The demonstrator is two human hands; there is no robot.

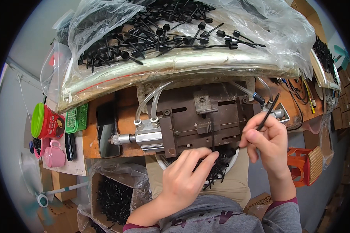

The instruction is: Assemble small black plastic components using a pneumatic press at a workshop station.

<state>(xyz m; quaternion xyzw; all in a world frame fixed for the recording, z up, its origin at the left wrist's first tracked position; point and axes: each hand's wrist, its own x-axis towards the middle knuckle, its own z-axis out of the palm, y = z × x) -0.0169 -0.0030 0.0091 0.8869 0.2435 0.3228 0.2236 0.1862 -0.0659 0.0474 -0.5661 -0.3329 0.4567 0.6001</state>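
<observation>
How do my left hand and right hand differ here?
Your right hand holds a thin black rod slanting upward; whether your left hand grips anything is hard to tell. Your left hand sits lower in view, by the brown metal fixture; your right hand is higher, near the fixture's right end. Both are bare, with maroon-cuffed gray sleeves behind them.

Maroon lettering (pixel 224 217) crosses the grey sweatshirt (pixel 206 207); dark print (pixel 265 200) marks a cardboard box (pixel 256 209), pale print the red tub (pixel 50 123).
</observation>
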